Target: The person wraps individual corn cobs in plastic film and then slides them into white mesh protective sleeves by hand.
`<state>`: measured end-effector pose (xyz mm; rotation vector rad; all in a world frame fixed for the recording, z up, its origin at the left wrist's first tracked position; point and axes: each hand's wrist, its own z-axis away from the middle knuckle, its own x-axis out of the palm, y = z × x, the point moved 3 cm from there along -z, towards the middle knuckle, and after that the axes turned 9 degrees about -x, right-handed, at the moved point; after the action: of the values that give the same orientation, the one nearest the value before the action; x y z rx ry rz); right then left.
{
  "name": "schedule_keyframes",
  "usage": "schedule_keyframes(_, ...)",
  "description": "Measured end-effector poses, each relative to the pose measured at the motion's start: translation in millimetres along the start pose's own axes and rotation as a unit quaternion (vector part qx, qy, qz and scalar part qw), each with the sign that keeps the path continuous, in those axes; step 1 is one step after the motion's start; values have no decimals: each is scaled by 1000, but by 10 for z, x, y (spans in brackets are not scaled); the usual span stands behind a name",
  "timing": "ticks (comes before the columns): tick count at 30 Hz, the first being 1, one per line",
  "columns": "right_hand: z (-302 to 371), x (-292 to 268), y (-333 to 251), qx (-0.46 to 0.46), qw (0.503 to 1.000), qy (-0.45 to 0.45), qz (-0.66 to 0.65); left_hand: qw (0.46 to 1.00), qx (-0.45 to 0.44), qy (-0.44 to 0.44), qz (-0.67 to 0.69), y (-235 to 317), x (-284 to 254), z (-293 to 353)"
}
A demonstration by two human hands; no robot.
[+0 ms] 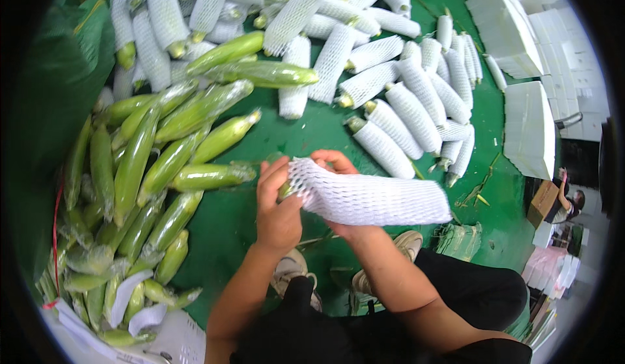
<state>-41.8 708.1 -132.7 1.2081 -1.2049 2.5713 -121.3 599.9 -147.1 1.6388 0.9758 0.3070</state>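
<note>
A white foam net sleeve (384, 200) lies across both my hands, in front of me above the green floor. The end of a green vegetable, which looks like a zucchini, shows at the sleeve's left opening; the rest is hidden inside. My left hand (277, 204) is closed at that opening, its thumb and fingers on the net's edge and the vegetable's end. From below, my right hand (334, 161) wraps round the sleeve near its left part, fingertips showing over the far side. Left of my hands lies a heap of film-wrapped green vegetables (163, 162) of the same look.
Many sleeved vegetables (407, 116) are piled on the green floor (312, 129) ahead and to the right. White foam boxes (528, 129) line the right side. A dark green sack (78, 71) stands at left. Far right, another person (571, 204) is beside a cardboard box (543, 202).
</note>
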Motion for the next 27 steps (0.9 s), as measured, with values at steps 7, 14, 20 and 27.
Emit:
schedule_keyframes(7, -255, 89, 161, -84, 994, 60, 42, 799, -294, 15, 525, 50, 134, -283)
schedule_keyframes(14, -646, -313, 740, -13, 986, 111, 128, 699, -457, 188, 518, -861, 187, 9)
schedule_keyframes(20, -779, -749, 1139, 143, 983, 57, -96, 958, -208, 134, -148, -797, 265, -213)
schedule_keyframes(27, -1242, -118, -56, -29, 987, 116, 105, 974, -108, 14, -201, -463, -193, -827)
